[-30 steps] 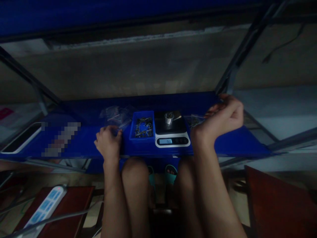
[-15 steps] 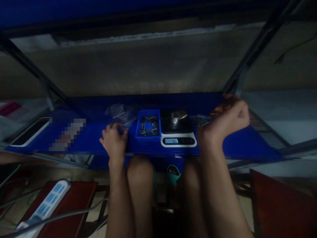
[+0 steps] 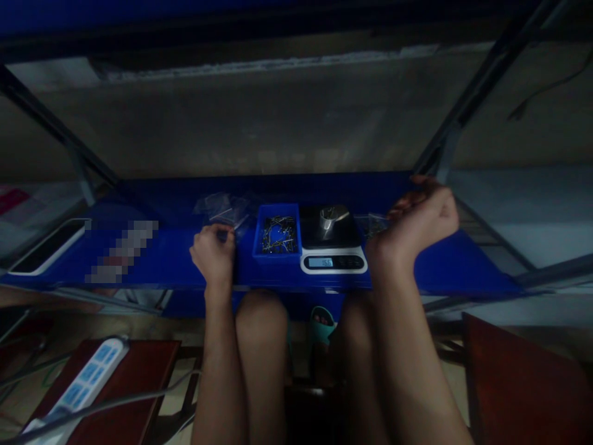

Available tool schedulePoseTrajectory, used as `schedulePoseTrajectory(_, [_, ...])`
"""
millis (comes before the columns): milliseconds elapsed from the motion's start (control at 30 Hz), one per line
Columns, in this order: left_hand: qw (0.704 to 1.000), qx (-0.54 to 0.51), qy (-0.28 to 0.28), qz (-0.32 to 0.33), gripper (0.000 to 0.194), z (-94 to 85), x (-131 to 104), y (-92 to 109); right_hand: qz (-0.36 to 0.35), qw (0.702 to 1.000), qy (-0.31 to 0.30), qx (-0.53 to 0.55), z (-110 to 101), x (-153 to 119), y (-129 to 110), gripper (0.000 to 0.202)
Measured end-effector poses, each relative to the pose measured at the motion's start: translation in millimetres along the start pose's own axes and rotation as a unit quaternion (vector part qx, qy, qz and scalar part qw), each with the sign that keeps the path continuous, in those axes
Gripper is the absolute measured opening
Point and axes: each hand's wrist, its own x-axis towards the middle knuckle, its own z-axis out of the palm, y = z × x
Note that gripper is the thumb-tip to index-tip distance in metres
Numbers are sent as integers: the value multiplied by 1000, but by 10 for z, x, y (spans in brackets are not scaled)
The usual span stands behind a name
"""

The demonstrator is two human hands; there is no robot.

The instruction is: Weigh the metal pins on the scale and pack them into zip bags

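Plainly, the likeliest trouble lay around the scale (image 3: 356, 264), where a small metal cup (image 3: 327, 223) of thin metal pieces stood on the dark platform; a knock from the right wrist, bent just beside the scale, could have tipped the cup or disturbed the reading, which looked like 166, any decimal point being too faint to tell. The right hand (image 3: 427, 213) was raised with its fingers curled inward, near a clear bag (image 3: 374, 224) with pieces inside; whether it gripped anything could not be told. The left hand (image 3: 214, 252) had its thumb and fingertips drawn close together at the near side of the thin plastic bags (image 3: 222, 209), but whether they pinched one could not be made out; such light film might well have clung or slid in a heap if one was tugged. The blue tray (image 3: 277, 256) of loose pieces sat between that hand and the scale, close against the scale, so a sideways sweep risked pushing one into the other. The blue tabletop (image 3: 463, 266) ended just in front of scale and tray, above the knees, leaving little margin there. A strip of blue surface behind them offered more room, bounded at the right by a slanting metal post (image 3: 463, 123).
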Motion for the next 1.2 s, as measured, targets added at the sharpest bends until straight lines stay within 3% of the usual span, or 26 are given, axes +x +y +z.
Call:
schedulePoseTrajectory(100, [998,-45,53,6,22,-51,-9,-9,-16,1000,0,-25,-7,23,49,20])
schedulePoseTrajectory(233, [978,-114,170,36,20,-170,-90,99,-73,995,-29,-64,-57,97,213,25])
schedulePoseTrajectory(300, [955,-197,211,64,18,-221,-169,209,-86,994,-42,-62,-71,115,256,27])
schedulePoseTrajectory(433, [898,-348,237,127,11,-285,-365,496,-76,993,-92,-6,-42,35,144,19])
schedulePoseTrajectory(500, [881,-380,240,151,7,-303,-456,636,-78,980,-185,13,-12,-52,41,16])
schedulePoseTrajectory(600, [861,-400,235,208,4,-311,-554,782,-71,930,-361,-16,24,-189,-56,17])
schedulePoseTrajectory(700, [858,-395,208,253,5,-300,-594,828,-49,882,-466,-41,42,-281,-50,23])
schedulePoseTrajectory(833, [860,-414,177,242,5,-278,-575,789,-47,861,-505,-37,54,-316,16,23])
schedulePoseTrajectory(1033, [850,-489,110,160,12,-219,-505,705,-23,877,-480,-24,79,-318,37,22])
schedulePoseTrajectory(1200, [839,-516,96,144,12,-193,-477,670,-15,862,-506,-32,88,-343,23,22])
